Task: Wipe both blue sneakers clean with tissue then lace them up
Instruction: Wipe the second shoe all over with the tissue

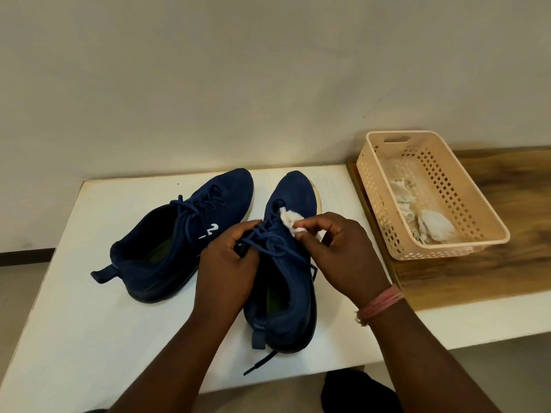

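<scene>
Two dark blue sneakers stand on a white table (89, 323). The left sneaker (179, 236) lies untouched, toe pointing away and to the right, its laces threaded. The right sneaker (290, 263) stands toe away from me, with loose laces and one lace end (258, 363) trailing off its heel. My left hand (229, 263) grips the laces and tongue at the shoe's mouth. My right hand (337, 251) pinches a crumpled white tissue (290, 222) against the laces near the toe end.
A peach plastic basket (447, 174) sits on a wooden surface (492, 275) to the right, holding several used crumpled tissues (429, 225). A pale wall stands behind the table. A dark object (357, 391) lies below the table's front edge.
</scene>
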